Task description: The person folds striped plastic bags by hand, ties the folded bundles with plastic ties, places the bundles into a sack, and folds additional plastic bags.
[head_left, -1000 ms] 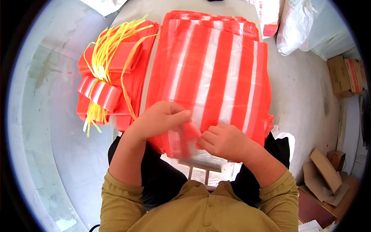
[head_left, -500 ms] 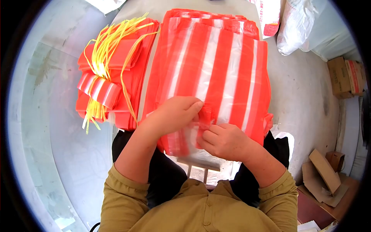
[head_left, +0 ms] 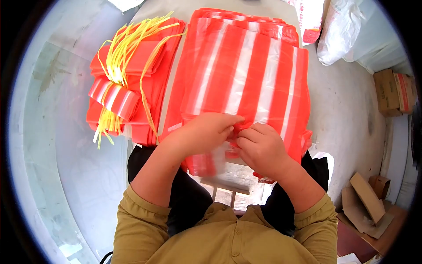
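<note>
While the left hand (head_left: 209,132) holds plastic (head_left: 238,126), the right hand (head_left: 262,148) has moved closer.

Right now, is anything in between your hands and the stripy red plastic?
Nothing visible: the left hand and right hand both touch the near part of the striped red plastic. The yellow strings lie off to the left.

The striped bags (head_left: 250,75) are thin plastic film, glossy and crinkled, red with whitish see-through bands; the yellow ties (head_left: 121,53) look like shiny plastic ribbon; the tabletop (head_left: 160,15) is smooth and matt; the boxes (head_left: 387,92) are dull brown cardboard; the white sack (head_left: 338,33) is wrinkled, glossy plastic; the shirt (head_left: 233,242) is matt cloth.
</note>
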`<state>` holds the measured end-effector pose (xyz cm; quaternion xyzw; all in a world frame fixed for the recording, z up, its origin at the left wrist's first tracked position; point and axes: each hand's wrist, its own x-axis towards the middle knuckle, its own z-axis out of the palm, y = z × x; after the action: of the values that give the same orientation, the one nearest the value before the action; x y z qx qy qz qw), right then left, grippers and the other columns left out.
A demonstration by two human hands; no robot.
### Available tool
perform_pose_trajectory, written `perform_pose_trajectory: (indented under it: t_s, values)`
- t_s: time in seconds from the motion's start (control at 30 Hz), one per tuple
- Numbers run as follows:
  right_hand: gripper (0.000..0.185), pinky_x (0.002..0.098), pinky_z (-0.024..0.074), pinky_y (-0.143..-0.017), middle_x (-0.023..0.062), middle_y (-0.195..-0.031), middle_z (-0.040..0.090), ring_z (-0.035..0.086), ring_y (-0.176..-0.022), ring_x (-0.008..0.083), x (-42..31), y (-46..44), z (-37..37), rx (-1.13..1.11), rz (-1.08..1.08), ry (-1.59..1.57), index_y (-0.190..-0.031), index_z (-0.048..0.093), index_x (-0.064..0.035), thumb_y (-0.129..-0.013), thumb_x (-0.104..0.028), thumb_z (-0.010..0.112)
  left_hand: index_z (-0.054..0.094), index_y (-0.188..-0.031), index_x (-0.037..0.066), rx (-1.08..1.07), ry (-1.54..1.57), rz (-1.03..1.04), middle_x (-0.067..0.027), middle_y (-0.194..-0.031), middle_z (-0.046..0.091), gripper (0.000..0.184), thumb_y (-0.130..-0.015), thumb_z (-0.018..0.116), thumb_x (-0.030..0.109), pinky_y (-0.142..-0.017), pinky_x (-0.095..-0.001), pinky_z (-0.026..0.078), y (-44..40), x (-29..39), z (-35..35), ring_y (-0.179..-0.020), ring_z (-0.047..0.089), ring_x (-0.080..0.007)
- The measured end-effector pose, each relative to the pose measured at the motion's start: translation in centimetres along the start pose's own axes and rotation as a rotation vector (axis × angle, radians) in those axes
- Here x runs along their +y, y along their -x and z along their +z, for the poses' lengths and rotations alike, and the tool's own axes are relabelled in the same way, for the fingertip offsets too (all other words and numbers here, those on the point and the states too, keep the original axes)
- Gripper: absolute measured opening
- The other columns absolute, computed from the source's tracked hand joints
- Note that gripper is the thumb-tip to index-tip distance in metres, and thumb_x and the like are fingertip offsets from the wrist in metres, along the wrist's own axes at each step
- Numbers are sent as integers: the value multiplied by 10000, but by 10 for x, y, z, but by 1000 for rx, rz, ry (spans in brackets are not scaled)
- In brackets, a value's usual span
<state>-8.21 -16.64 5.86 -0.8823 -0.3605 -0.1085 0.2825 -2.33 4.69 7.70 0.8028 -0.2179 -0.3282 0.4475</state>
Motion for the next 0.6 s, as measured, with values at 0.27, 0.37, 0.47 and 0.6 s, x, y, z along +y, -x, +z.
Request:
perform_pose_trajectory:
  t_s: [0.27,0.37,0.47,0.6]
  values:
    - [115,400,525,-709,85,-870,682,640,-785,286,1,-2,-1,-27,137,-103,-880,692,-42,-822,-81,782,681,-1159,8,198,-114,172,-149,-972,698,266,-897,719,38,-783,-392,552,27,0,-11,-879,689,-270]
    - [114,408,526,-698,96,-861,682,645,-784,299,1,-1,1,-43,195,-104,-896,700,-39,-826,-84,778,678,-1065,20,234,-377,169,-151,-958,694,245,-842,768,68,-772,-421,552,25,-4,4,-888,692,-317]
    - [105,410,528,-687,101,-864,683,653,-787,305,6,0,7,-44,227,-109,-916,715,-43,-834,-81,767,662,-981,29,264,-354,156,-144,-960,695,208,-819,779,85,-768,-444,549,22,-7,15,-893,683,-350]
    - [114,394,543,-693,97,-906,690,672,-804,297,5,-3,3,-63,291,-146,-960,736,-45,-848,-65,744,668,-944,44,303,-433,166,-119,-978,692,187,-814,791,96,-770,-437,548,18,-8,21,-917,673,-346]
